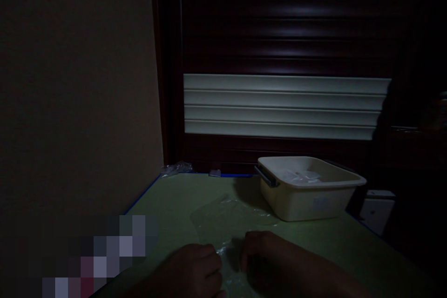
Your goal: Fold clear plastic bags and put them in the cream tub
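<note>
A thin, clear plastic sheet or bag (226, 216) lies on the green tabletop, its near part running between my two hands. My left hand (200, 267) is at the bottom centre, its fingers curled closed against the crinkled edge of the plastic. Just to the right, my right hand (265, 249) has its fingers bent down toward the table beside the same plastic. What its fingertips hold, if anything, is hidden in shadow. The picture is very dark.
A cream plastic tub (310, 202) with dark handles stands at the back right, clear plastic inside. Crumpled clear plastic (177, 168) lies at the far left corner. Beyond the right edge is a pale box (377, 212). A wall (80, 93) borders the left; a slatted panel (279, 107) stands behind.
</note>
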A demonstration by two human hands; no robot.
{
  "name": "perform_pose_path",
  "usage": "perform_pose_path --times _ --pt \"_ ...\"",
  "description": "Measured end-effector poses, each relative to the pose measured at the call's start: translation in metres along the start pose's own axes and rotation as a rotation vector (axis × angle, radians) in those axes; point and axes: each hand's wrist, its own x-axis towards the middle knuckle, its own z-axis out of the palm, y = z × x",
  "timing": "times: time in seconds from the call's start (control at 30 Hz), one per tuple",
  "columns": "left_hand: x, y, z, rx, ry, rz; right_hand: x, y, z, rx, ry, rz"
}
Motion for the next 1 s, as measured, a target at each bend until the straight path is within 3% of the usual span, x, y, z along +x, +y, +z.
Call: perform_pose_path --times 0.3,0.5,0.8,1.0 --pt "-0.001 0.000 0.000 -0.028 0.012 0.028 -0.001 0.002 -0.004 0.106 -0.136 -0.164" --pt "-0.003 0.001 0.001 -0.062 0.001 0.019 0.006 0.002 0.004 0.095 -0.149 -0.174" --pt "-0.001 0.002 -0.003 -0.051 -0.005 0.004 -0.004 -0.022 0.001 0.101 0.050 -0.071" --pt "-0.003 0.002 -0.003 -0.071 -0.005 -0.002 0.004 -0.009 0.016 0.164 0.154 0.067"
